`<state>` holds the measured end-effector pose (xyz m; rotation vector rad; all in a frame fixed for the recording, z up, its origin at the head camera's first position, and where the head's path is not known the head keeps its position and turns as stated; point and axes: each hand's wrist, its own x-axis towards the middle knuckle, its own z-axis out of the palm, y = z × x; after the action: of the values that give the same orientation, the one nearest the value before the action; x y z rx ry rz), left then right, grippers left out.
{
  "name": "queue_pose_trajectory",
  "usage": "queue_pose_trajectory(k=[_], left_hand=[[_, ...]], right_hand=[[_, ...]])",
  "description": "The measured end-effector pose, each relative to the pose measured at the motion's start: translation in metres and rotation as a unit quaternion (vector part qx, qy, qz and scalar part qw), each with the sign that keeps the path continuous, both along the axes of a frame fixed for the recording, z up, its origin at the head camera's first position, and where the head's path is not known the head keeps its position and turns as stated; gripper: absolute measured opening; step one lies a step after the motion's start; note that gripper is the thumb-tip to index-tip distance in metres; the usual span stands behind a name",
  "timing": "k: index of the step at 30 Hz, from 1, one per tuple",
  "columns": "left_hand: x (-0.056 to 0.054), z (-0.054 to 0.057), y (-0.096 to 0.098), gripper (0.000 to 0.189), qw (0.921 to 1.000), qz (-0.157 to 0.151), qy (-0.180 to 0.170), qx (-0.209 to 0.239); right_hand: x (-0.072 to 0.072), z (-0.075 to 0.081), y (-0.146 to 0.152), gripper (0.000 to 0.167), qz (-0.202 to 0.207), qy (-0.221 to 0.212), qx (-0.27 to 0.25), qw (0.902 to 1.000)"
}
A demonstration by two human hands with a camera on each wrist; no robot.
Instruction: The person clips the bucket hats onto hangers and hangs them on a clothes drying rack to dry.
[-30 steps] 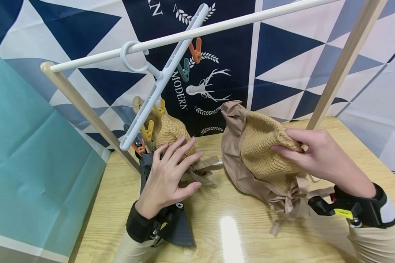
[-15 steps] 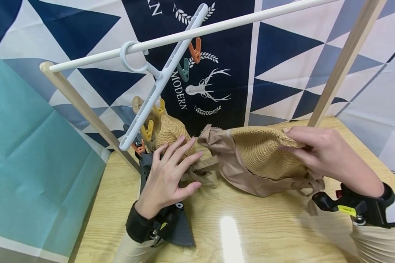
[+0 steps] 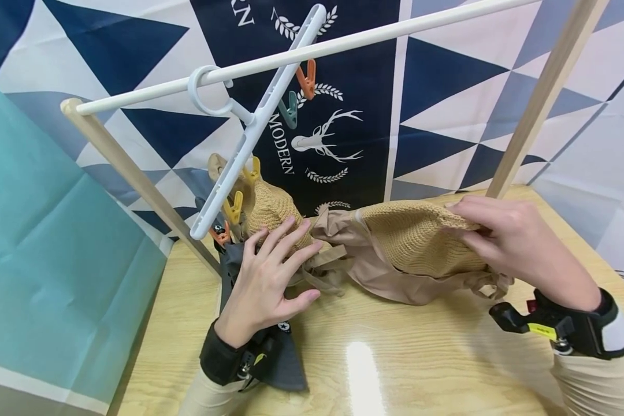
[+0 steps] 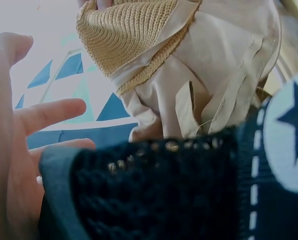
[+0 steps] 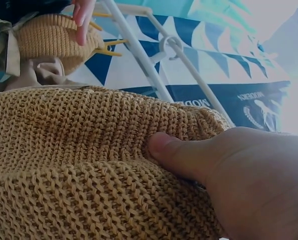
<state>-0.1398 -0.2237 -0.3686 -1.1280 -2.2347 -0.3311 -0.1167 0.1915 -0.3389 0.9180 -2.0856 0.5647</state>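
Note:
My right hand point(image 3: 512, 248) grips the crown of a tan knitted sun hat point(image 3: 416, 237) with a wide beige cloth brim. In the right wrist view the thumb point(image 5: 171, 150) presses into its knit. The brim reaches left to the ribbon of a second tan knitted hat point(image 3: 273, 205), which hangs from a pale blue hanger point(image 3: 249, 130) by yellow clips point(image 3: 234, 207). My left hand point(image 3: 267, 283) is spread in front of that hanging hat, fingertips overlapping it. Below and behind the left hand hangs a dark hat point(image 3: 286, 364) with a star badge, partly hidden by the wrist.
The hanger hooks over a white rail point(image 3: 395, 37) between wooden posts point(image 3: 546, 98). Orange clips point(image 3: 307, 79) and a green clip point(image 3: 289, 110) are also on the hanger. A teal panel point(image 3: 47, 248) stands left of the wooden table point(image 3: 421, 358); a patterned cloth backs it.
The right hand has lowered the tan hat slightly and tipped it, so its brim swung left to the hanging hat's ribbon. The left hand has stayed almost still.

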Motion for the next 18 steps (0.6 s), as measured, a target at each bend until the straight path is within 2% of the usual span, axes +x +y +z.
queue_pose_trajectory(k=[5, 8, 12, 13, 16, 18], left_hand=[[0.004, 0.002, 0.004, 0.08, 1.0, -0.002, 0.003, 0.001], [0.007, 0.009, 0.008, 0.078, 0.9999, -0.009, 0.01, 0.006], [0.01, 0.028, 0.018, 0.069, 0.9992, -0.037, 0.016, -0.002], [0.011, 0.034, 0.021, 0.068, 0.9989, -0.044, 0.016, -0.006], [0.012, 0.051, 0.031, 0.074, 0.9977, -0.061, 0.022, -0.022], [0.011, 0.061, 0.038, 0.078, 0.9966, -0.065, 0.036, -0.036]], right_hand=[[0.0, -0.001, -0.001, 0.033, -0.001, -0.004, 0.002, 1.0], [0.0, -0.002, -0.002, 0.033, -0.001, -0.003, 0.004, 1.0], [0.0, -0.002, -0.002, 0.022, -0.002, 0.005, 0.005, 1.0], [0.0, -0.002, -0.002, 0.024, -0.002, 0.007, 0.004, 1.0], [0.0, -0.002, -0.003, 0.035, 0.004, 0.014, 0.002, 0.9999], [0.0, -0.002, -0.004, 0.028, 0.006, 0.017, 0.003, 0.9998]])
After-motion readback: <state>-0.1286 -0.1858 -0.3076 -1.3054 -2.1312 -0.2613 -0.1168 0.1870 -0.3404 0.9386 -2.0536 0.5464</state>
